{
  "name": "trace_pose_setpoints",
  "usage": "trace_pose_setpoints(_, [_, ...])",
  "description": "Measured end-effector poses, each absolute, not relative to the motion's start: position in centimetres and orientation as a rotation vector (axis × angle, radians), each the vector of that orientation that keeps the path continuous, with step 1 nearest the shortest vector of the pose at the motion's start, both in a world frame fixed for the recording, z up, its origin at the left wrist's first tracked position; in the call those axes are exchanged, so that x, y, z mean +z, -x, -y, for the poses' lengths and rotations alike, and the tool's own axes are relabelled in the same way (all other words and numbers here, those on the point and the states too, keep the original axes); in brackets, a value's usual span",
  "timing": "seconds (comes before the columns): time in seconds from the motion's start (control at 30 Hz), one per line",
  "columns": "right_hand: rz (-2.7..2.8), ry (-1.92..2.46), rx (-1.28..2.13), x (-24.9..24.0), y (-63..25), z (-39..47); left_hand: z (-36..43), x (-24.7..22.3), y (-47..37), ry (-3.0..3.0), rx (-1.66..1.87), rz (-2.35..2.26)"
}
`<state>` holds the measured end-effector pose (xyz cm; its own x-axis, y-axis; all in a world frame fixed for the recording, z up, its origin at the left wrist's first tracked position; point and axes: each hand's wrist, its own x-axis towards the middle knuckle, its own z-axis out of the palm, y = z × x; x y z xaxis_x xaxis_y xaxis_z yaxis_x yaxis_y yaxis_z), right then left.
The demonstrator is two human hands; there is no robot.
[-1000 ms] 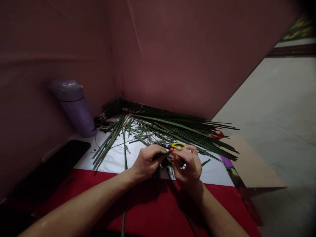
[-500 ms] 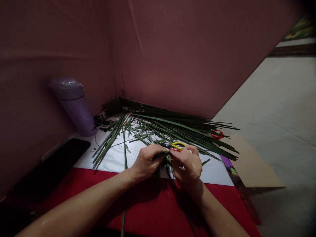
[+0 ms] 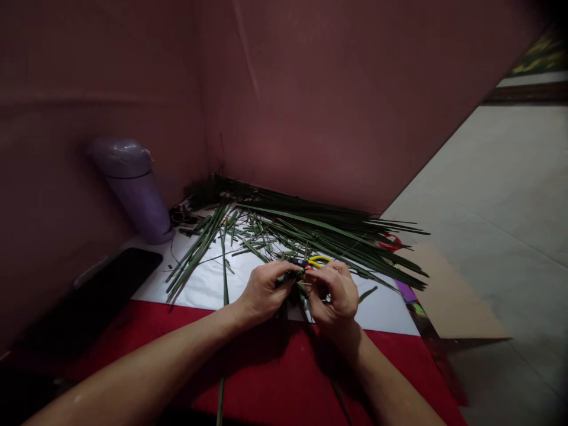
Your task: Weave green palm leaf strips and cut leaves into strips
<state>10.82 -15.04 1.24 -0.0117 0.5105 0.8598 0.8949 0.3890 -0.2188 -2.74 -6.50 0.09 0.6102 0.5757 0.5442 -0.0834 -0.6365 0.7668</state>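
My left hand point(image 3: 266, 291) is closed, its thumb and fingers pinching a small dark green leaf piece point(image 3: 289, 276). Close on its right, my right hand point(image 3: 333, 293) is pinched at the same green work, fingertips almost touching those of the left. Just beyond the fingertips lies a pair of cutters with yellow handles point(image 3: 320, 259), partly covered by the right hand. Cut leaf scraps point(image 3: 255, 234) lie on the white sheet point(image 3: 199, 275) ahead of my hands. Leaf strips hang below the fingers, mostly in shadow.
Long green leaves point(image 3: 319, 219) are piled along the wall. A purple bottle point(image 3: 139, 198) stands at the left, with a black phone-like slab point(image 3: 102, 296) nearer. Red cloth point(image 3: 275, 378) covers the front edge. Brown cardboard point(image 3: 452, 296) is at the right.
My right hand has shifted slightly left and its fingers have curled in. My left hand has stayed almost in place.
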Motion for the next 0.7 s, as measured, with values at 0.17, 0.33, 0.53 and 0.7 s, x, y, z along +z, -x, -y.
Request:
trace_pose_setpoints(0.17, [1.551, 1.41, -0.244, 0.99, -10.42, 15.01, 6.58, 0.3, 2.77, -2.042, 0.976, -0.456])
trace_pose_setpoints(0.33, [1.371, 1.424, 0.149, 1.16, -10.05, 14.72, 6.73, 0.54, 2.79, -2.043, 0.933, -0.492])
trace_pose_setpoints(0.53, [1.25, 1.356, 0.351, 1.51, -9.89, 14.37, 6.65, 0.36, 2.71, -2.029, 0.945, -0.455])
trace_pose_setpoints(0.7, [1.312, 1.434, 0.217, 1.07, -10.17, 14.37, 6.63, 0.24, 2.75, -2.009, 0.961, -0.458])
